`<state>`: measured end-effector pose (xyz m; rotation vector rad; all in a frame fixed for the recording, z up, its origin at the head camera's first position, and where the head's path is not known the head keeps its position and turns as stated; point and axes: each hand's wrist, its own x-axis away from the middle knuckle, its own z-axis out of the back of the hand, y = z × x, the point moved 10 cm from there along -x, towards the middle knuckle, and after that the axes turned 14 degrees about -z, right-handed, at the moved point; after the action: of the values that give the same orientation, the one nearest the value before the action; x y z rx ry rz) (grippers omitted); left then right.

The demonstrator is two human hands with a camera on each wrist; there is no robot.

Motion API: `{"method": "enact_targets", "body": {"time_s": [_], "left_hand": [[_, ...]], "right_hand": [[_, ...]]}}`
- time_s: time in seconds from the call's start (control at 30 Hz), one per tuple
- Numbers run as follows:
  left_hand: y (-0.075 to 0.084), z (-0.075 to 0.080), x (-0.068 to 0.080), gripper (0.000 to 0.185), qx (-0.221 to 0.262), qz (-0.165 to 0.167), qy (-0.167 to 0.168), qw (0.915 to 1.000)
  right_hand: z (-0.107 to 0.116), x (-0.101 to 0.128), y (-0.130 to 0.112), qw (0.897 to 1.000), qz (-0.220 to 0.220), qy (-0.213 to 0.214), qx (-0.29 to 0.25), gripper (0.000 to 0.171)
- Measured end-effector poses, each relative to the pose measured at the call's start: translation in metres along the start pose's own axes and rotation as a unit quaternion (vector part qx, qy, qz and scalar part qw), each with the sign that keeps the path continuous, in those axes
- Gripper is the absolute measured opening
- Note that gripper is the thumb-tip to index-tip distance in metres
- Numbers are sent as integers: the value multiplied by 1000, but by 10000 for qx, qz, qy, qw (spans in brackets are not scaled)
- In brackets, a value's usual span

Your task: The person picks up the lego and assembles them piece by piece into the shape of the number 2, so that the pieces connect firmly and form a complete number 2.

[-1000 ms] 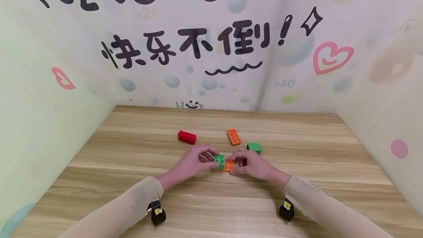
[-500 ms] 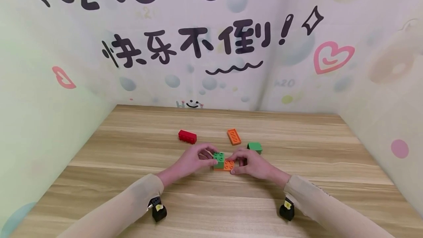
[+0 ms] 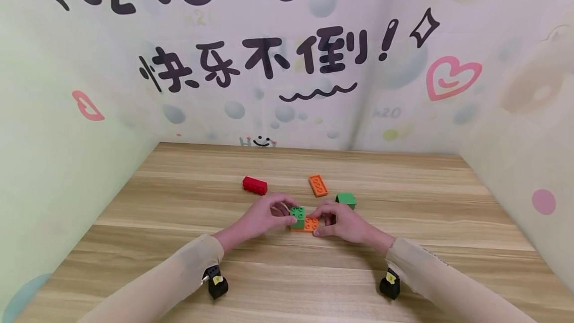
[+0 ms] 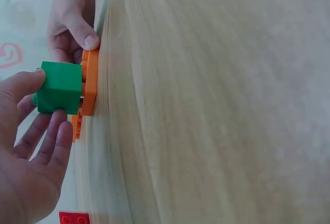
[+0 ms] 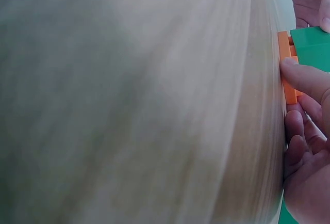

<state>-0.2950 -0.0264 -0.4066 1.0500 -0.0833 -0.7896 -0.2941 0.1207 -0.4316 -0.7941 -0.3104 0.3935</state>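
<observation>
Smooth, slightly glossy plastic green brick (image 3: 297, 215) on flat orange plastic plate (image 3: 309, 224); matt wood-grain table (image 3: 403, 273); printed, matt wall backdrop (image 3: 287, 64) behind.

Blocks grouped mid-counter, my two hands meeting at the nearest pair.

From my seat I see the square block (image 3: 297, 216) sitting on the left end of the flat plate (image 3: 310, 224), which lies on the counter (image 3: 403, 273); my left hand (image 3: 264, 221) is on its left, my right hand (image 3: 343, 223) on the plate's right. Behind them, farther from me, lie a long brick (image 3: 254, 185) to the left, a second plate (image 3: 318, 186) to the right, and a small block (image 3: 346, 200) just behind my right hand.
</observation>
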Motion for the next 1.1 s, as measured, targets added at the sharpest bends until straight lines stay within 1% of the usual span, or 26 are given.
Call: {"method": "enact_targets", "body": {"time_s": [0.2,0.53,0.67,0.77,1.1], "left_hand": [[5,-2,-3,29,-36,-227,-69,9997],[6,-3,-5,28,-38,-352,-72,9993],[6,-2,-5,27,-37,-340,-87,9994],[4,-2,-4,27,-14,-265,-95,9996],[4,-2,-3,27,63,-226,-64,9997]], "right_hand": [[1,-1,0,10000,-2,14,43,36],[1,-2,1,10000,-6,11,26,35],[1,-1,0,10000,-19,13,35,36],[1,-1,1,10000,-25,22,49,36],[1,-1,0,10000,-57,23,65,35]]}}
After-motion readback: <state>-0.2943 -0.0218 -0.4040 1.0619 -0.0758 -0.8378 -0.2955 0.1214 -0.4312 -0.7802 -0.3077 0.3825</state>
